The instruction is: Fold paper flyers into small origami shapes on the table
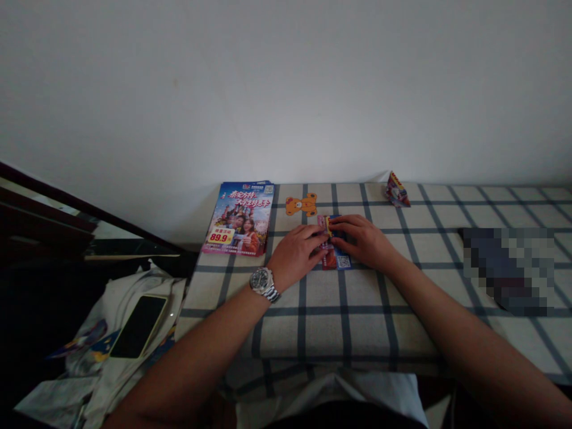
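Note:
A partly folded, colourful printed flyer point(329, 260) lies on the checked cloth in front of me, a QR code at its lower right corner. My left hand point(297, 250), a metal watch on its wrist, holds the flyer's left side with bent fingers. From the right, my right hand point(364, 241) grips the same flyer, its fingertips on the folded part near the left fingertips. The fingers hide much of the fold. Left of my hands is a stack of similar flyers point(239, 220). Just beyond them, a flat orange bear cutout point(301, 205) rests on the cloth.
A small folded paper shape point(397, 190) stands near the wall at the back right. At the right lies a blurred dark item point(509, 271). Below the table's left edge, a phone point(139, 326) sits on a pale bag or cloth. A white wall point(286, 89) borders the table.

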Demonstrator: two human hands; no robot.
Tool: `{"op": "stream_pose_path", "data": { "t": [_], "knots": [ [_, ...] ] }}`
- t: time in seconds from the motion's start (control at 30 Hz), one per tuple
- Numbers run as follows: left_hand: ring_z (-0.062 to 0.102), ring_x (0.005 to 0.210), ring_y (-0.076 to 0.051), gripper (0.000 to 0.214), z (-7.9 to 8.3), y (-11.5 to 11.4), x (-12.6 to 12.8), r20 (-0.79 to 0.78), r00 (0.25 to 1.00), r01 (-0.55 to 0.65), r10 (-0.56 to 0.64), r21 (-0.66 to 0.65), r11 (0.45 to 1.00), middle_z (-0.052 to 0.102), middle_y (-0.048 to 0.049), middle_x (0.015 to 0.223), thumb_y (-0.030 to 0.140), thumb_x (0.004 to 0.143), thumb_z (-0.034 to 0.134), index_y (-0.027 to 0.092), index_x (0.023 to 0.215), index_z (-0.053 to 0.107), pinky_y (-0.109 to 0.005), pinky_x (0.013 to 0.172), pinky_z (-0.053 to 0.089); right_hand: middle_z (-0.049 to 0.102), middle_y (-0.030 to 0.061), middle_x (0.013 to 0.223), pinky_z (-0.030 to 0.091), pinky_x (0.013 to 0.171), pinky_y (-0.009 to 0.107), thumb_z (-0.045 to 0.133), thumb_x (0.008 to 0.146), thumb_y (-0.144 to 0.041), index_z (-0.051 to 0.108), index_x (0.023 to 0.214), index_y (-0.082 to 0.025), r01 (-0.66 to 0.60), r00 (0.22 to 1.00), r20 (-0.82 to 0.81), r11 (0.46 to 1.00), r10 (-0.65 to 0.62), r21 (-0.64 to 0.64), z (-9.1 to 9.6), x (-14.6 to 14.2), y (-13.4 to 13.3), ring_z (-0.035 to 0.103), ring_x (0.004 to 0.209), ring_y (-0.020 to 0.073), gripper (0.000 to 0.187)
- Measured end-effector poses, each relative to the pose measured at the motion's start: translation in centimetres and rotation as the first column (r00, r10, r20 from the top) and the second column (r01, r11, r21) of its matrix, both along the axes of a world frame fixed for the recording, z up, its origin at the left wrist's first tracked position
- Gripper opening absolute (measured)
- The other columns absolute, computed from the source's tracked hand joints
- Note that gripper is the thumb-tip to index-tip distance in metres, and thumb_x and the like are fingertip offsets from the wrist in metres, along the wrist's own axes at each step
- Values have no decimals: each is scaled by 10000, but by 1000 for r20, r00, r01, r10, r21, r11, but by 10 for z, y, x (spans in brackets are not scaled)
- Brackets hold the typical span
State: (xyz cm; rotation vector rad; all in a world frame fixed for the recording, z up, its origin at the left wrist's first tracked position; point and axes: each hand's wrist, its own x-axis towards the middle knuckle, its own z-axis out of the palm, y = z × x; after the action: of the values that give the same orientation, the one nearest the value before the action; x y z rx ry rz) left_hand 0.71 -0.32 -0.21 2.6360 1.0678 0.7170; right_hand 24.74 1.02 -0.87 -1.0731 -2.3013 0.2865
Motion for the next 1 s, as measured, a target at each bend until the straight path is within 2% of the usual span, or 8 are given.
{"op": "stream_pose_path", "data": {
  "t": [0.33, 0.63, 1.0],
  "knots": [
    [615, 1227, -254, 300, -2, 0, 1, 3, 1000, -13, 13, -7, 1000, 664, -77, 1353, 267, 973, 697, 204, 1266, 712, -459, 1098, 539, 749, 96, 1162, 567, 992, 460, 693, 973, -285, 746, 1059, -214, 72, 995, -74, 997, -70, 14, -3, -9, 3, 696, 1096, 271, 124],
    [629, 1209, -255, 278, -2, 1, 2, 3, 1000, -18, 18, 6, 1000, 668, -83, 1341, 286, 980, 688, 199, 1242, 726, -453, 1087, 547, 750, 95, 1163, 570, 994, 471, 735, 939, -259, 757, 1033, -211, 88, 994, -71, 996, -87, 1, -3, -9, 4, 694, 1099, 282, 108],
    [624, 1220, -258, 282, -2, 1, 1, 15, 1000, -17, 17, -3, 1000, 672, -85, 1334, 306, 986, 681, 196, 1242, 724, -462, 1095, 546, 727, 98, 1260, 554, 1059, 495, 754, 914, -263, 766, 1127, -224, 55, 998, -41, 998, -56, -38, -5, -3, 5, 677, 1182, 294, 217]
  ]
}}
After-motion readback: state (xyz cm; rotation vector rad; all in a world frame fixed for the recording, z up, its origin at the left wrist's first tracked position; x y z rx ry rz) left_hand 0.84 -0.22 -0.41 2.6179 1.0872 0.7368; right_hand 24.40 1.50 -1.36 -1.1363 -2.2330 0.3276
